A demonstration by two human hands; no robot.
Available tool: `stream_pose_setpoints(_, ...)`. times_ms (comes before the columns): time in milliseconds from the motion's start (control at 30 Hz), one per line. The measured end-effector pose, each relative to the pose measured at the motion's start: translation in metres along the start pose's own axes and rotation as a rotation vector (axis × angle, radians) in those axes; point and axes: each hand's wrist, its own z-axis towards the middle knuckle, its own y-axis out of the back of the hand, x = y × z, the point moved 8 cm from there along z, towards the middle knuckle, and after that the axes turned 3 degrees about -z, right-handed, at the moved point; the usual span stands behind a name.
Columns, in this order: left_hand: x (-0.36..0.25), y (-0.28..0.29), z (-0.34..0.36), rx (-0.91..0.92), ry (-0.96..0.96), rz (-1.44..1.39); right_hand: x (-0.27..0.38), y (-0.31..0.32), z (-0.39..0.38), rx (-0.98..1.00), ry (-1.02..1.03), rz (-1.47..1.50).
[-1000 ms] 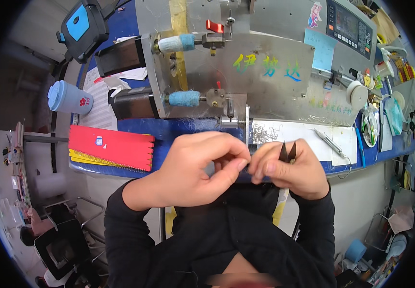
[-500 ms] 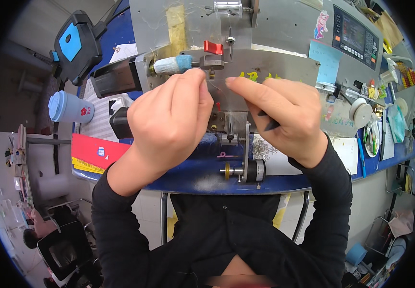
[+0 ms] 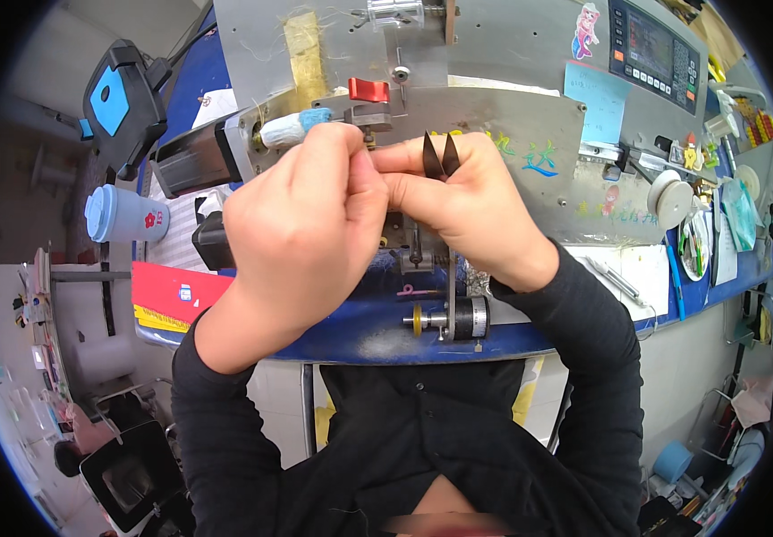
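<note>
My left hand (image 3: pixel 301 197) is closed in a pinch, its fingertips just below the small metal clamp (image 3: pixel 371 115) with a red lever (image 3: pixel 369 90). Whatever those fingertips hold is too fine or too hidden to make out. Against them, the fingertips of my right hand (image 3: pixel 476 197) meet from the right, thumb and index nearly together. Tucked in the right hand are snips (image 3: pixel 431 157), whose two dark pointed blades stick up apart above the thumb. Left of the clamp lies a spindle wrapped in white and blue (image 3: pixel 295 128).
A motor with a brass wheel (image 3: pixel 467 319) sits at the blue table's front edge. To the left stand a blue cup (image 3: pixel 127 215) and a red folder (image 3: pixel 172 291). On the right are a control panel (image 3: pixel 655 58), white spools (image 3: pixel 670 201) and a silver pen-like tool (image 3: pixel 615 279).
My right hand has moved left until its fingertips meet the left hand's. The snips' blades have turned from below the palm to pointing upward. The view has shifted slightly.
</note>
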Motion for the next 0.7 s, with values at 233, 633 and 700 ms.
stream_pose_setpoints(233,-0.002,0.03,0.009,-0.118,-0.254,0.307,0.024,0.033,-0.008,-0.236,0.036,-0.448)
stream_pose_setpoints(633,0.008,0.016,0.027,0.267,-0.278,0.227,0.066,0.016,-0.014,-0.389,0.6,-0.924)
stream_pose_setpoints(700,0.01,0.017,0.028,0.167,-0.212,0.189,0.069,0.015,-0.018,-0.4,0.603,-0.938)
